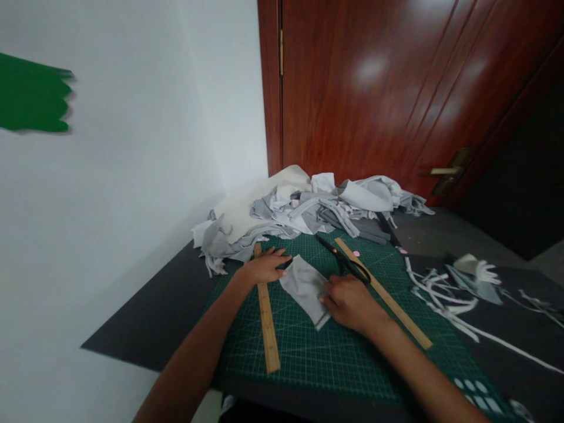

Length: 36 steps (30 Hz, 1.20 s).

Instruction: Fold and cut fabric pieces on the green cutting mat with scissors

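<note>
A small piece of light grey fabric (pixel 306 289) lies at a slant on the green cutting mat (pixel 343 364). My right hand (pixel 350 301) is closed at its right edge, with curled fingers gripping the cloth. Over the upper part of a wooden ruler (pixel 268 329), my left hand (pixel 264 267) rests with its fingers stretched out. A small black object (pixel 284 264) shows between its thumb and fingers, beside the fabric's upper left corner; its kind, and whether it is held, I cannot make out. Black scissors (pixel 343 258) lie just beyond my right hand.
A second wooden ruler (pixel 396 308) lies slanted on the mat's right side. Heaped grey and white fabric scraps (pixel 308 211) line the back, before a brown door (pixel 361 88). White fabric strips (pixel 453 308) trail over the dark table at right. A white wall (pixel 132 176) borders the left.
</note>
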Tool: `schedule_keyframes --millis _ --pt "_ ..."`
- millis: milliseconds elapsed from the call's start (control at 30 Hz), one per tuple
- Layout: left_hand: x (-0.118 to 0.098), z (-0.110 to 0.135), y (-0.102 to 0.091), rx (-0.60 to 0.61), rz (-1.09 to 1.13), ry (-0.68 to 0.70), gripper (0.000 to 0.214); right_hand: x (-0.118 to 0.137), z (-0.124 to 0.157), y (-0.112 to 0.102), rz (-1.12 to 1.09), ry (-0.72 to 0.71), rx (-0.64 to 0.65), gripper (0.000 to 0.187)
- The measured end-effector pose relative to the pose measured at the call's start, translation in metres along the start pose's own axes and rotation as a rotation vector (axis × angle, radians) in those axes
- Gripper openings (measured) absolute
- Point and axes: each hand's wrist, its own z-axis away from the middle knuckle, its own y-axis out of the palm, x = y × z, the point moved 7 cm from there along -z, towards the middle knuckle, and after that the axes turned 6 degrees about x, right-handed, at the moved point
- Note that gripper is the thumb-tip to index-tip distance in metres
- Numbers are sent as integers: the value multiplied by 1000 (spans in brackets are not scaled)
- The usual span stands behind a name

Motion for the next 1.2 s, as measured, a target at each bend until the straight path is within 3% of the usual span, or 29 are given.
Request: schedule_keyframes --millis 133,200,300,367,633,833,1000,1200 --pt "-15 0 -13 -212 -83 15 55 7 4 5 -87 -11 35 24" --pt "-24 3 -23 -343 -123 -4 51 -1 2 9 -145 52 44 30" --pt "-38 7 -31 -470 -208 -15 28 -19 -4 18 -246 132 59 34" --pt "-46 6 -29 -463 -251 6 15 -28 -7 23 -297 157 65 33" --pt "-71 4 -13 -331 -131 282 21 -36 -8 27 -359 317 63 29" --pt "-74 3 -6 -271 -76 272 42 -44 -9 24 -374 337 46 27" --pt "-61 2 -6 -208 -32 290 52 -60 -10 23 -282 283 23 43" --pt "-56 -1 -4 -180 39 276 38 -72 -11 25 -376 209 58 49"
